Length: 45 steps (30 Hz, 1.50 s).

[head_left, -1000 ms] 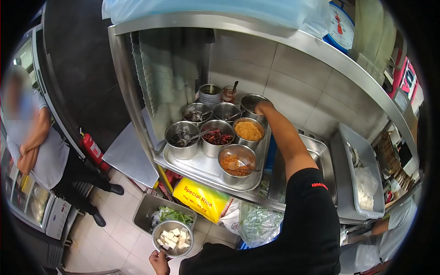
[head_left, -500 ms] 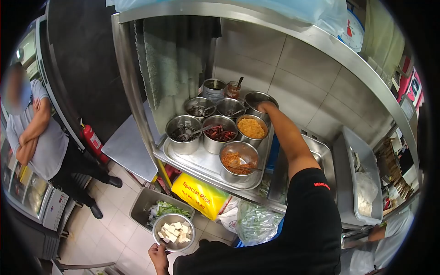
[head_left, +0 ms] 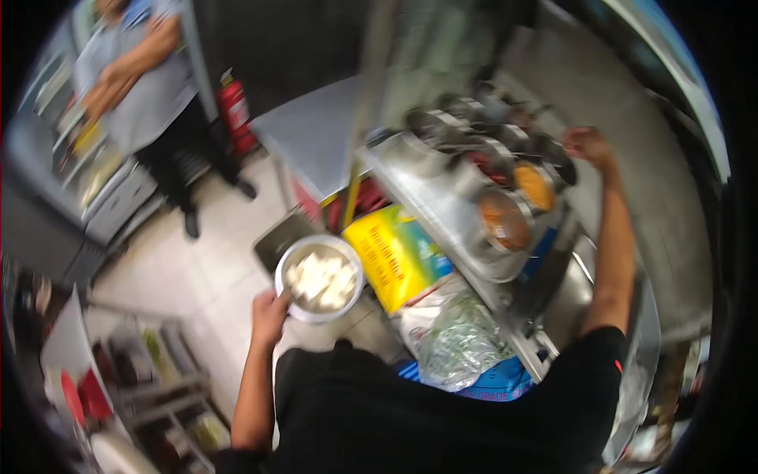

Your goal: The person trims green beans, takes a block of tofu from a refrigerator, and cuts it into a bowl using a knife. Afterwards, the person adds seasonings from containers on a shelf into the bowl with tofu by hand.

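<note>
My left hand [head_left: 270, 317] grips the rim of a round metal bowl [head_left: 357, 294] that holds white cubes [head_left: 322, 280]. At the upper right, my right hand [head_left: 588, 146] is just above the rim of the rearmost pot [head_left: 562, 164], its fingers curled together; motion blur hides whatever may be between them. Beside it on the metal tray [head_left: 430, 192] stand several metal pots, one with orange-yellow food [head_left: 534, 187], one with reddish-orange food [head_left: 503, 223] and one with dark red pieces [head_left: 488, 167].
A person [head_left: 146, 79] with folded arms stands at the upper left beside a red fire extinguisher [head_left: 235, 113]. A yellow sack [head_left: 391, 257] and a bag of greens [head_left: 462, 340] sit below the shelf. Food containers [head_left: 162, 355] are at the lower left.
The view has swung left. My right hand has come up out of the rear pot to above its rim. My left hand still holds the bowl, which now covers most of the grey tub behind it.
</note>
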{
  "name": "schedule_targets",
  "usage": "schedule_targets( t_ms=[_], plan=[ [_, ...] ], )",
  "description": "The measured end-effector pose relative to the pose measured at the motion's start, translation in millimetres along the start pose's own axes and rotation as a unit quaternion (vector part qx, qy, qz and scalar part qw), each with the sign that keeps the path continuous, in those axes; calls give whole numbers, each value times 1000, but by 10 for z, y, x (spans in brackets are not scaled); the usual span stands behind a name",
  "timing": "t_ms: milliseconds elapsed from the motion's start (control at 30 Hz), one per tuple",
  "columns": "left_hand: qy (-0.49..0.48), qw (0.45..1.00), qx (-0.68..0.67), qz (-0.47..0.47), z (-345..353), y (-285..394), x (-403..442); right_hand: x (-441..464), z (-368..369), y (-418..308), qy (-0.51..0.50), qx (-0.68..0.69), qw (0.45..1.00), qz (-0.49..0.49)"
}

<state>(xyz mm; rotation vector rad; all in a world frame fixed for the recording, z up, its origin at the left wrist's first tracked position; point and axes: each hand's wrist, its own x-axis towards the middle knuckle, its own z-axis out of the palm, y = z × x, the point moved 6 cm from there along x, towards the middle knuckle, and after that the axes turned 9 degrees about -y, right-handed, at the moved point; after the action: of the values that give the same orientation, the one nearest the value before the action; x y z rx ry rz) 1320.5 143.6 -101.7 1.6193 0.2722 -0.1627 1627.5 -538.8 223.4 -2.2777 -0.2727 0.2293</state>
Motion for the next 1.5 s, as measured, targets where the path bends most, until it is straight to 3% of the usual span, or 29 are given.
schedule_targets(
  t_ms=[33,100,233,267,367,467,600,700,867,1100,1200,1500],
  plan=[
    [-7,996,-89,7,19,51,40,-49,179,-505,52,60,994,77],
    [-11,986,-168,0,-52,-16,139,-198,741,-1465,26,81,995,54],
    [-27,981,-191,-9,-164,217,155,-412,2177,-2789,-118,-14,991,-58],
    [-27,980,-195,-7,-231,153,167,-505,2621,-3065,-172,-18,984,-47],
    [-24,977,-212,-7,-424,0,94,-640,3854,-3397,-295,-85,949,-65],
    [-20,972,-235,1,-622,-16,-143,-634,5007,-3228,-422,-112,894,-99],
    [4,971,-237,7,-932,-175,-518,-692,6151,-3040,-469,-53,878,-78],
    [15,975,-219,13,-1143,-284,-790,-728,6717,-3124,-448,-11,890,-81],
    [63,974,-212,40,-1452,-374,-1196,-797,6950,-3325,-405,-62,901,-141],
    [98,972,-205,57,-1711,-407,-1489,-1084,7110,-3466,-429,-98,891,-111],
    [112,970,-206,64,-1706,-374,-1521,-1046,7195,-3492,-437,1,894,-101],
    [90,973,-204,59,-1501,-174,-1352,-892,6778,-3543,-396,33,910,-118]
  ],
)
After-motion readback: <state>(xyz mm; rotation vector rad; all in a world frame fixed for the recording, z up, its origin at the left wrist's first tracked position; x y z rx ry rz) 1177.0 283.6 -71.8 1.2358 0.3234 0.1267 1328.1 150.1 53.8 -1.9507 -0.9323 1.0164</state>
